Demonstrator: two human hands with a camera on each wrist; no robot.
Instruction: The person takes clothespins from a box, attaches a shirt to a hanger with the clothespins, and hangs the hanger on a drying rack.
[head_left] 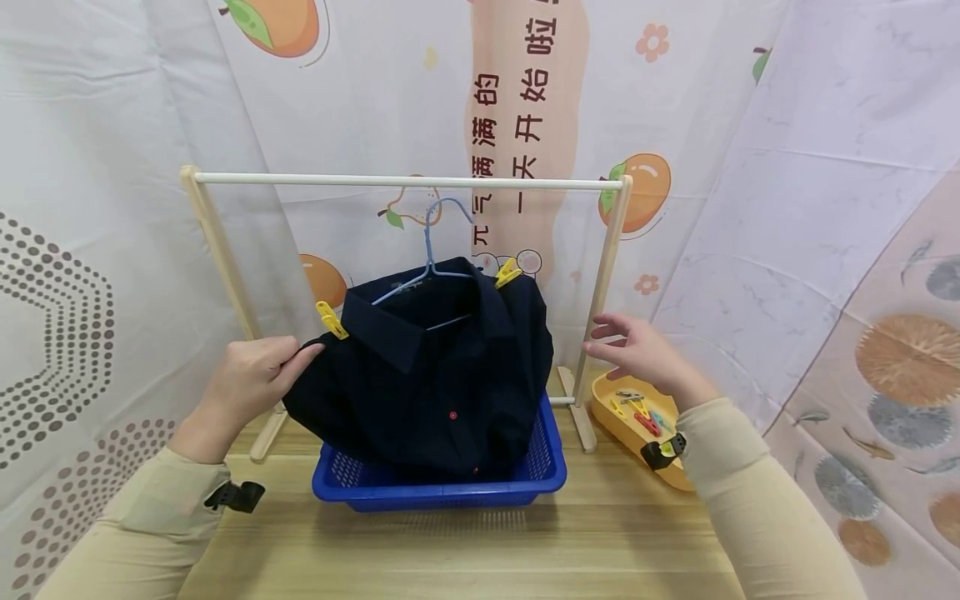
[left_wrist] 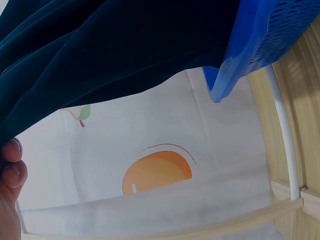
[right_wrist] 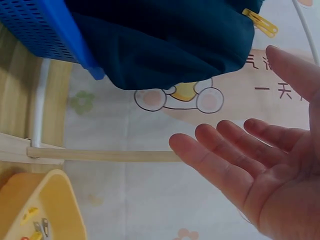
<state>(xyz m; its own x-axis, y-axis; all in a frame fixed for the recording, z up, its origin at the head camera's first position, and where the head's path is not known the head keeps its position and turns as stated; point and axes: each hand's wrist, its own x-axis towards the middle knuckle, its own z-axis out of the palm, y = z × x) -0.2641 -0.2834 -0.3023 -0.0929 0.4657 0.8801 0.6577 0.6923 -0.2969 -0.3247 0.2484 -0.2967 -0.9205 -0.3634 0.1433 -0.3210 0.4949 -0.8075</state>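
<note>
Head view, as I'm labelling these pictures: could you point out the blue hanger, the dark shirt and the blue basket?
Blue hanger (head_left: 431,267): head view, where its neck meets the arms.
Dark shirt (head_left: 431,387): head view, on its front below the collar.
Blue basket (head_left: 442,493): head view, on its front rim.

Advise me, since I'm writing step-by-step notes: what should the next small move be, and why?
Probably bring the right hand to the thin light-blue hanger: that hand holds nothing, the hanger sits below, not on, the white horizontal rod, and only the left hand grips the dark navy collared shirt, at one side.
</note>
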